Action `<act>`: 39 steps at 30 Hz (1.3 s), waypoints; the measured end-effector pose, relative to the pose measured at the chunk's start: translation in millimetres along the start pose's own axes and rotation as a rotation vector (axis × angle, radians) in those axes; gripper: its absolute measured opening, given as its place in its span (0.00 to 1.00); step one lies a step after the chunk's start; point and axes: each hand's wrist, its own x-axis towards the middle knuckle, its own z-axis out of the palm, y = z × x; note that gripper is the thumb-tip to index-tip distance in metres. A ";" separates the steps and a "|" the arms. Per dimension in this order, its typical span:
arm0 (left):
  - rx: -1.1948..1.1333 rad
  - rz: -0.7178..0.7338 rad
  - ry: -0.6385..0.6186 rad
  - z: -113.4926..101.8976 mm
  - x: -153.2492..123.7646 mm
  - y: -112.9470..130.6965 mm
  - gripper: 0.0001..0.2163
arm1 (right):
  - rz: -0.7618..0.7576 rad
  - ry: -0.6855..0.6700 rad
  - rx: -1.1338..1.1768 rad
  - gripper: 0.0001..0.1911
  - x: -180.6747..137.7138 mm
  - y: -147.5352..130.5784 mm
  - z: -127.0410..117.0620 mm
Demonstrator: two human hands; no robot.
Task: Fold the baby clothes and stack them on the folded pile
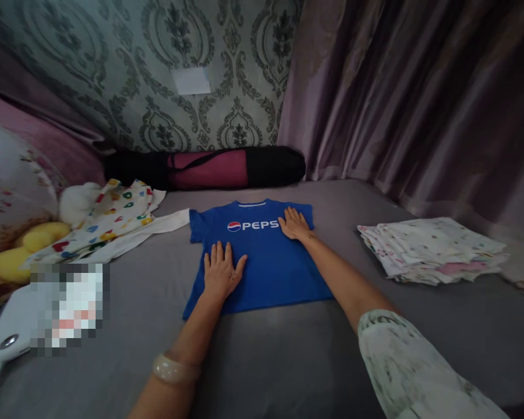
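A blue T-shirt [271, 265] with a white logo lies spread flat on the grey bed sheet [288, 361]. My left hand [220, 270] rests flat on its lower left part, fingers stretched out and together. My right hand [294, 223] lies flat on the upper right part of the shirt, partly covering the end of the logo, fingers extended. Neither hand holds anything. A pale bangle [174, 369] sits on my left wrist.
A stack of folded white printed clothes [432, 249] lies at the right. A loose white garment with coloured shapes [113, 218] lies at the left, beside yellow and white soft toys [30, 241]. A rolled dark and pink mat bag [209, 167] lies along the wall. Curtains hang at right.
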 end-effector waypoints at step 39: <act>0.063 -0.058 0.024 3.2 -2.5 0.1 0.33 | -0.260 -0.015 0.111 0.34 17.9 -33.8 0.4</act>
